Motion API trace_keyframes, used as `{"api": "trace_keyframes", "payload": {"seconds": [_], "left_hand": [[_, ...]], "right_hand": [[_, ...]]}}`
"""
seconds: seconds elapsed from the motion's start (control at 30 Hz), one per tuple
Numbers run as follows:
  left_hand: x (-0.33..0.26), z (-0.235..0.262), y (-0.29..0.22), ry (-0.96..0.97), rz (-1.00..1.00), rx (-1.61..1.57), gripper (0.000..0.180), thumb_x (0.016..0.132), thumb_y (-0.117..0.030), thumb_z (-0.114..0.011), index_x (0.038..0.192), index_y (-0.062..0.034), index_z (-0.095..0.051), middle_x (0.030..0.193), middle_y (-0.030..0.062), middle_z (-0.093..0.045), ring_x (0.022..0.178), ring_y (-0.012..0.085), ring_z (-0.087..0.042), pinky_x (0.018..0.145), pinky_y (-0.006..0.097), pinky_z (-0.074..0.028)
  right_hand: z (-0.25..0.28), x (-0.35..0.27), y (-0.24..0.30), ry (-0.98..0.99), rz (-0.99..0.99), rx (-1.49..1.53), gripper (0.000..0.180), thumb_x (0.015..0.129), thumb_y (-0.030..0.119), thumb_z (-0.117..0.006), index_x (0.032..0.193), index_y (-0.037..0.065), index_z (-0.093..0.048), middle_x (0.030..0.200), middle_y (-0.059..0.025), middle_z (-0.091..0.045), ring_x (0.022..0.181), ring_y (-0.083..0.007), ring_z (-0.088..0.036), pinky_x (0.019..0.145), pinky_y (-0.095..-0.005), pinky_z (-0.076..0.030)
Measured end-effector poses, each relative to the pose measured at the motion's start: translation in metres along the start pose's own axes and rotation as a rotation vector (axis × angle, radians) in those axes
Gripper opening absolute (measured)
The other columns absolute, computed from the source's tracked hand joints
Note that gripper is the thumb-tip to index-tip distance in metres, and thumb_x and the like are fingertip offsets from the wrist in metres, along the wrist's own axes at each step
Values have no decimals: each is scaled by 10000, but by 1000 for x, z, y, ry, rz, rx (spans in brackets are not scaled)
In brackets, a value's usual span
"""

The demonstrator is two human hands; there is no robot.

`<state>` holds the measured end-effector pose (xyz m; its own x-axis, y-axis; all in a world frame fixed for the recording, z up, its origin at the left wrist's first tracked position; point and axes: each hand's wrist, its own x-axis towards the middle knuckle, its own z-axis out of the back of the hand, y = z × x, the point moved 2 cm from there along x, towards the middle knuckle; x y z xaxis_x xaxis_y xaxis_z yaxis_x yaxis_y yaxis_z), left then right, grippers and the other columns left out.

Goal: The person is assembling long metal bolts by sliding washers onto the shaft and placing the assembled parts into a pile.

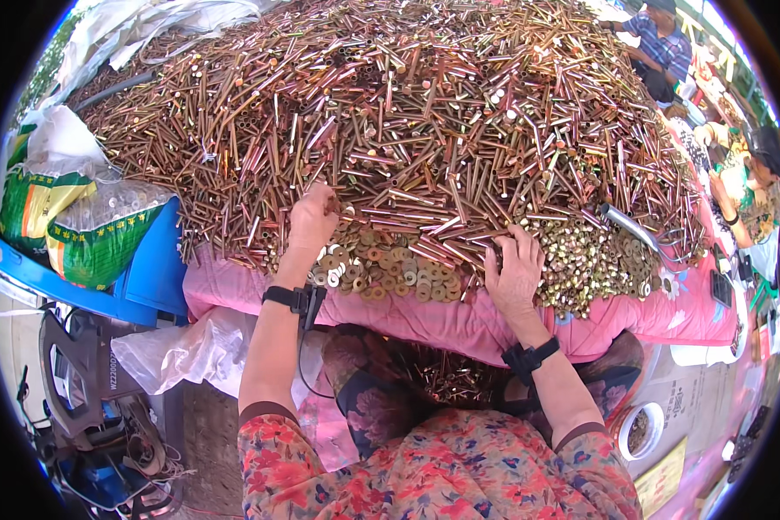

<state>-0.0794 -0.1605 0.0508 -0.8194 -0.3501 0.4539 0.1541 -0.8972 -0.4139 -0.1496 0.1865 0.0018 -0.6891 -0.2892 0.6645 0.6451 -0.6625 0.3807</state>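
My left hand (312,218) is at the front of a large heap of brassy, reddish metal tubes and bolts (390,130), beside a patch of flat washers (399,264). Its fingers are curled together at the tips, and whatever they pinch is too small to make out. My right hand (516,270) rests at the heap's front edge, between the washers and a pile of small shiny nuts (576,260). Its fingers are bent and apart, with the thumb to the left by some loose bolts. I see nothing held in it. Each wrist wears a black strap.
A pink quilted cloth (407,321) edges the heap. At left, a green and yellow sack (104,234) of washers sits in a blue bin (152,273). A curved metal handle (633,227) lies on the right. A white bucket (641,431) stands lower right. Other people (663,43) sit along the right.
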Motion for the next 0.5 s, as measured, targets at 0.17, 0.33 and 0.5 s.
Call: {"api": "trace_keyframes", "payload": {"seconds": [0.17, 0.33, 0.5], "left_hand": [[3, -10, -12, 230, -229, 192, 156, 662, 22, -611, 817, 5, -621, 832, 209, -612, 841, 378, -605, 754, 437, -490], [13, -11, -12, 349, -237, 316, 125, 661, 5, -587, 777, 37, -619, 842, 231, -603, 848, 391, -599, 783, 451, -487], [19, -11, -73, 268, -193, 6, 111, 680, -19, -594, 780, 28, -599, 804, 229, -597, 786, 396, -599, 700, 456, -487]], "right_hand": [[1, 1, 1, 5, -3, 2, 247, 768, 193, -634, 965, 54, -582, 1149, -119, -512, 1071, -318, -479, 920, -453, -351], [1, 1, 1, -10, -3, 13, 250, 762, 197, -638, 960, 57, -578, 1139, -117, -513, 1053, -316, -489, 909, -454, -355], [2, 1, -3, 2, -17, 8, 258, 753, 190, -643, 964, 57, -577, 1145, -117, -513, 1062, -310, -489, 917, -455, -353]]}}
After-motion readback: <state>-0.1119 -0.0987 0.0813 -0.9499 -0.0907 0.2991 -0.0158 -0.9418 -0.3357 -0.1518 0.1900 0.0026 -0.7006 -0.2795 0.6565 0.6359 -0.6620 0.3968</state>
